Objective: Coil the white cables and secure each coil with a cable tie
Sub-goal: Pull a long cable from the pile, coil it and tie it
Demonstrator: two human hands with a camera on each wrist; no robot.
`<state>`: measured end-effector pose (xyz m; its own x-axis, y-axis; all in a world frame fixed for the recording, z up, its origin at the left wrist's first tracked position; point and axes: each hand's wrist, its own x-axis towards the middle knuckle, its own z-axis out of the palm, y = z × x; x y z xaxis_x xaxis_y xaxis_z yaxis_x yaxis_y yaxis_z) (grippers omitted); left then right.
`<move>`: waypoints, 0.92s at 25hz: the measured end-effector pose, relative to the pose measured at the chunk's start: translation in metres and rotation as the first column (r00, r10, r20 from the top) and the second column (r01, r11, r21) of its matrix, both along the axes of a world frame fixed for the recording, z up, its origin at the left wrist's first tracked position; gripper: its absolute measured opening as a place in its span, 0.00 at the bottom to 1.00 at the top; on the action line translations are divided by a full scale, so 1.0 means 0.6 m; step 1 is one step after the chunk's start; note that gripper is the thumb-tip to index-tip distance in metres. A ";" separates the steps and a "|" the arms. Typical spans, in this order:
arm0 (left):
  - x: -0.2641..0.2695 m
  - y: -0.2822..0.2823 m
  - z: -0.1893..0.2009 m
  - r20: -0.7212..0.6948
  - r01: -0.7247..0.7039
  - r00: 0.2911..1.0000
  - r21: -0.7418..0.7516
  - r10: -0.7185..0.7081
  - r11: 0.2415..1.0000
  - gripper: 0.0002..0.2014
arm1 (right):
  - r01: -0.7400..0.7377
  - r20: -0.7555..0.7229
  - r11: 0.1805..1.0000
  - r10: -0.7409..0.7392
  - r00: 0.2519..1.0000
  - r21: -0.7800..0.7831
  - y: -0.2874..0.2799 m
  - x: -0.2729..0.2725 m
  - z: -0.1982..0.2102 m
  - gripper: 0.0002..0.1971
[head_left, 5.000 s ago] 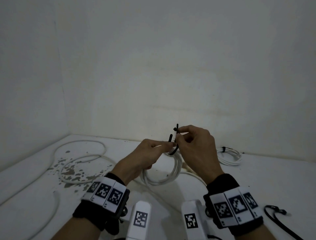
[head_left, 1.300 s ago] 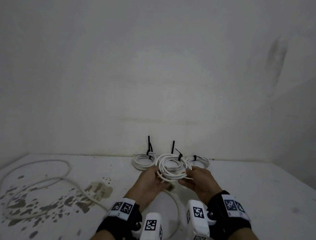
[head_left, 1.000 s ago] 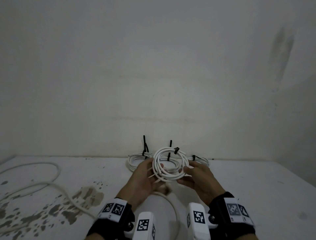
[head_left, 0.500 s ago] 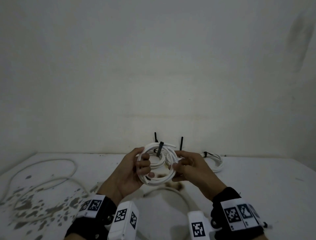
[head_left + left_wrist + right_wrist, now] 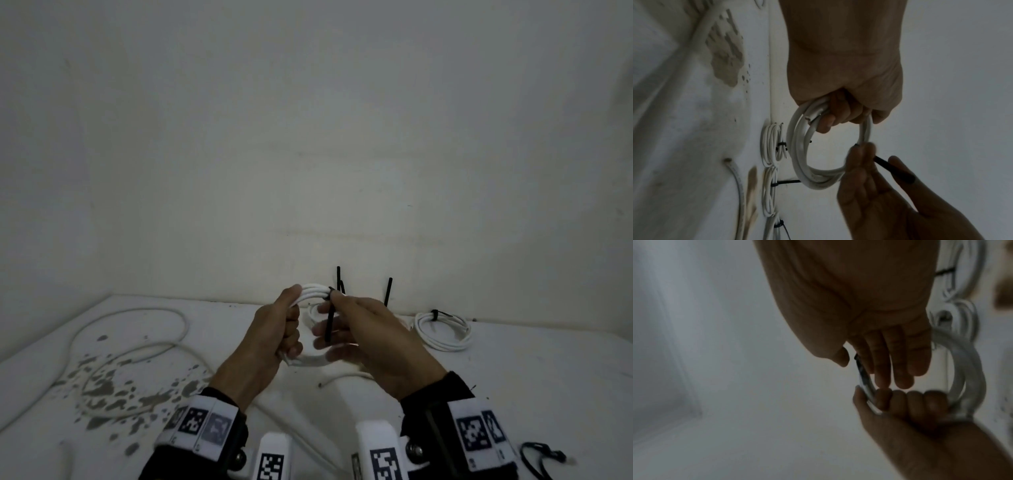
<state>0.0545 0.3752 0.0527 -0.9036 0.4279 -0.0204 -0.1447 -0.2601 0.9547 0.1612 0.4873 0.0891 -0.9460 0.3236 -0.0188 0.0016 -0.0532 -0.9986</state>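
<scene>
Fingers of my left hand (image 5: 274, 329) curl around the white coil (image 5: 807, 155), lifted above the table (image 5: 513, 377). With my right hand (image 5: 370, 329) I pinch the black tie (image 5: 330, 322) at its top. Next, I think, I must pull it tight.
</scene>
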 end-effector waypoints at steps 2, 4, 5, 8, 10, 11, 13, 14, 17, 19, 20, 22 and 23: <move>0.002 -0.001 0.001 -0.080 -0.024 0.997 -0.030 0.022 0.999 0.20 | -0.110 -0.033 0.930 0.105 0.994 -0.350 -0.003 0.000 0.006 0.12; 0.001 -0.003 0.001 -0.161 -0.066 0.985 -0.076 0.053 0.995 0.24 | -0.187 -0.083 0.772 0.172 0.981 -0.607 0.003 -0.001 0.009 0.09; 0.000 -0.003 0.001 -0.204 -0.085 0.977 -0.098 0.064 0.992 0.27 | -0.194 -0.092 0.725 0.178 0.980 -0.661 0.007 -0.002 0.010 0.09; 0.002 -0.004 0.003 -0.328 -0.122 0.942 -0.151 0.067 0.981 0.29 | -0.101 -0.009 0.797 0.120 0.993 -0.595 0.010 -0.005 0.007 0.14; 0.005 -0.006 0.000 -0.394 -0.133 0.918 -0.176 0.054 0.975 0.27 | 0.009 0.037 0.848 0.012 0.999 -0.530 0.004 -0.005 0.001 0.18; 0.006 -0.006 -0.002 -0.415 -0.140 0.909 -0.192 0.049 0.971 0.26 | 0.068 0.049 0.853 -0.050 0.998 -0.518 0.000 -0.007 -0.002 0.19; 0.009 -0.006 -0.006 -0.439 -0.143 0.898 -0.218 0.034 0.965 0.24 | 0.140 0.050 0.848 -0.134 0.990 -0.511 -0.005 -0.011 -0.008 0.20; 0.011 -0.005 -0.006 -0.455 -0.146 0.890 -0.230 0.026 0.962 0.24 | 0.146 0.039 0.846 -0.147 0.988 -0.513 -0.006 -0.012 -0.009 0.21; 0.007 -0.012 0.003 -0.491 -0.171 0.870 -0.223 0.040 0.960 0.24 | 0.045 0.006 0.863 -0.049 0.999 -0.504 0.000 -0.009 -0.007 0.17; 0.001 -0.022 0.008 -0.512 -0.169 0.858 -0.217 0.035 0.961 0.24 | -0.080 0.009 0.857 0.098 0.995 -0.509 0.008 -0.001 -0.003 0.15; -0.003 -0.026 0.007 -0.531 -0.174 0.847 -0.229 0.027 0.958 0.23 | -0.118 0.011 0.838 0.146 0.989 -0.533 0.013 0.000 -0.003 0.16; -0.006 -0.030 0.002 -0.554 -0.177 0.833 -0.253 0.008 0.951 0.23 | -0.144 0.001 0.763 0.186 0.983 -0.631 0.017 -0.002 -0.006 0.15; -0.006 -0.030 -0.001 -0.547 -0.168 0.837 -0.247 0.006 0.954 0.23 | -0.137 0.000 0.739 0.182 0.983 -0.660 0.015 -0.004 -0.006 0.14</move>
<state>0.0508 0.3574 0.0522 -0.8391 0.3970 0.3719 0.4192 0.0363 0.9072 0.1587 0.4965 0.0854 -0.9723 0.0548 -0.2274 0.1285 -0.6869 -0.7153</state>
